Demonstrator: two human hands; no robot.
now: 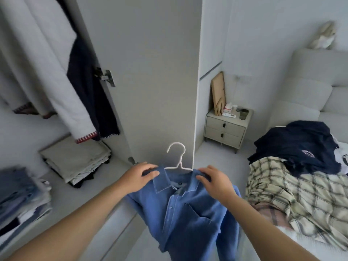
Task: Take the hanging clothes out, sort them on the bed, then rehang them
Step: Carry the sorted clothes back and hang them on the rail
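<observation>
Bedroom, open wardrobe (56, 91) at 10 o'clock, bed (282, 240) at 3 o'clock. Blue denim shirt (188, 213) on white hanger (178, 159), centre, held at both shoulders: left hand (138, 175) and right hand (216, 183) gripping. Soft, light, limp fabric; best carried by the stiff hanger.

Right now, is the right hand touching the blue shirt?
Touching. The head view shows the right hand with fingers curled over the blue shirt at its shoulder, beside the white hanger, no gap visible.
</observation>
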